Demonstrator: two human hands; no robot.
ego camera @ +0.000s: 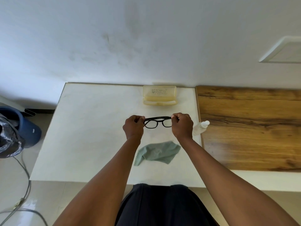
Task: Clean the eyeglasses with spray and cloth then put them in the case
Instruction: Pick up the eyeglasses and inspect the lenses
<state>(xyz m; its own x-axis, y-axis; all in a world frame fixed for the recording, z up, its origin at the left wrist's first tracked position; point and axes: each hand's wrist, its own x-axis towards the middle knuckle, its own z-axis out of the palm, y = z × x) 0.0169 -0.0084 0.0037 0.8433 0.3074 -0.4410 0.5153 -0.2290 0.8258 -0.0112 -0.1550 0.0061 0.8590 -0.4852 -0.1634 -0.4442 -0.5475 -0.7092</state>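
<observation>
Beyond the hands, a yellowish case (159, 95) lies open (nothing visible inside). Left hand (133, 127) and right hand (182, 125) pinch either end of black eyeglasses (157, 122); cloth (157, 152) lies nearer, spray bottle (200, 127) rightward.

You have only one thing with print on it: the open case (159, 95) at the far edge of the table. Its raised lid carries a few short lines of dark lettering and what looks like a small logo, seen upside down from where you sit. The letters are too small and blurred for you to read.
</observation>
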